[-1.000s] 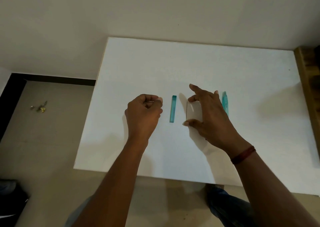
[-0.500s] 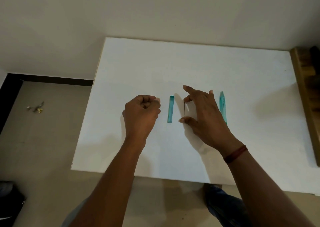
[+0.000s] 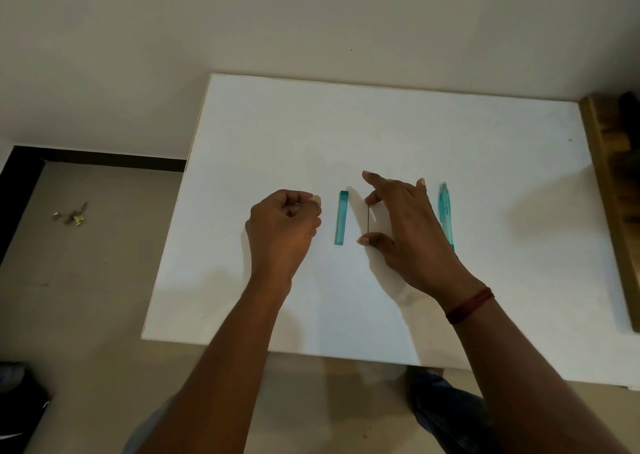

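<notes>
Head view: you are pinching the lead (image 3: 367, 218) by its ends in your right hand (image 3: 410, 232), between case (image 3: 341, 217) and pencil (image 3: 445, 211); your left hand (image 3: 282, 232) is curling, holding what I cannot tell; pencil not yet loaded

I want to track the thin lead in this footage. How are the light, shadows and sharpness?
Head view: dim, even light, no glare on the white table; soft grey shadows lie beside the right hand and below its wrist; the lead between its fingers shows as a thin dark line, clear against the white; the floor looks darker.
</notes>
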